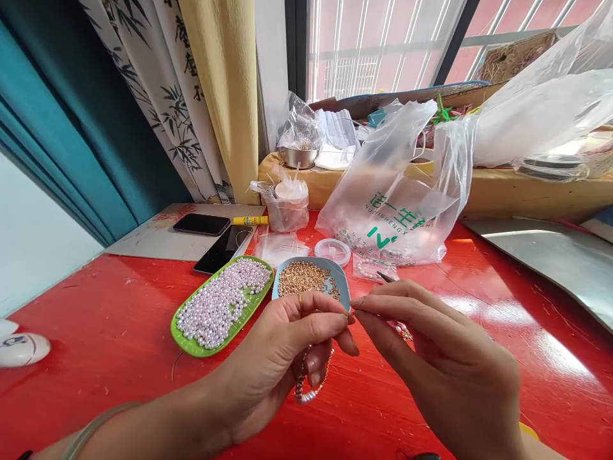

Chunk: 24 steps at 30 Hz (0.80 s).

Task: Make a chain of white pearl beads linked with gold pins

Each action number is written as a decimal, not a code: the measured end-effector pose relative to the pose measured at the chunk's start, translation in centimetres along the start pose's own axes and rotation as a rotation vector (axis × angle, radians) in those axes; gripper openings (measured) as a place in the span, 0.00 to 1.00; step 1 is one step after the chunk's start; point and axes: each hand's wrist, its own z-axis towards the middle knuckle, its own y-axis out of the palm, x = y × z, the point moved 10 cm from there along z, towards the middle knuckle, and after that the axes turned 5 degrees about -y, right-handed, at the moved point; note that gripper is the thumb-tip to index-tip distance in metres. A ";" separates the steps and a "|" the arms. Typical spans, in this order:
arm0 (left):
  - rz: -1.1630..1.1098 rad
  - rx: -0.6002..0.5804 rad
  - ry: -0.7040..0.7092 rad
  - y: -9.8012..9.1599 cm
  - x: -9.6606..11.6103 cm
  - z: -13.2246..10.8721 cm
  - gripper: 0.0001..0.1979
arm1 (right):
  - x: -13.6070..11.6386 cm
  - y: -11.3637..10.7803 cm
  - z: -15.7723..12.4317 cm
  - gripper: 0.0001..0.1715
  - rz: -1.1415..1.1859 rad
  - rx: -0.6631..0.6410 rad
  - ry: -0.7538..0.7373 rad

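Observation:
My left hand (297, 338) is closed, thumb and forefinger pinched near the middle of the view, with a beaded strand (306, 393) of pearly and gold beads hanging from its fingers. Close against its fingertips, my right hand (431, 358) pinches something too small to make out. A dark pointed tip (385, 276) sticks out above the right fingers. Pink and pearly beads (401, 329) show below the right forefinger. Behind the hands are a green tray (192, 347) of pearly beads and a blue tray (341, 271) of gold beads.
Two phones, one a black phone (202, 223), and a yellow tube (250, 220) lie behind the green tray. A plastic bag (383, 198) stands at the back, near a round lid (332, 252). A white mouse (23, 349) sits far left, a grey sheet (550, 255) far right.

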 end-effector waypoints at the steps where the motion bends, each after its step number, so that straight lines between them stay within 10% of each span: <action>1: 0.004 -0.007 -0.005 0.0 -0.1 0.0 0.03 | -0.1 0.0 0.0 0.15 -0.003 -0.003 -0.010; 24: 0.069 -0.068 -0.043 0.7 0.2 -0.3 0.04 | -3.2 1.0 0.1 0.11 -0.410 -0.231 -0.426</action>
